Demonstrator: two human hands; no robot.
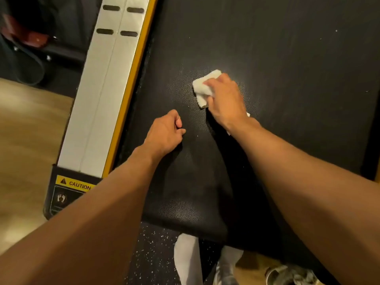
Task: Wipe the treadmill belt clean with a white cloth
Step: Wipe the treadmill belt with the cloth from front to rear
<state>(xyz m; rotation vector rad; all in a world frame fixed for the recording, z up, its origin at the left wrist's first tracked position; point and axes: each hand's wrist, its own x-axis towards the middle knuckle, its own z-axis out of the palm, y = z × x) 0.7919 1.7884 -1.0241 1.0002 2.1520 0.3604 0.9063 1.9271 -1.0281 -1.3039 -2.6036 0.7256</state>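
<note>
Where right hand [223,99] grips, cloth [203,87] partly hidden

Single head-worn wide-angle view, close range. It looks steeply down from the rear end onto the treadmill belt [287,58]. Side rail [102,89] runs toward 11 o'clock; floor [24,130] at 9 o'clock.

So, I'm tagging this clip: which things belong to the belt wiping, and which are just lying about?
Job: white cloth, right hand gripping it, treadmill belt, left hand resting on the belt.
Lying about: side rail, caution sticker, reddish object.
</note>
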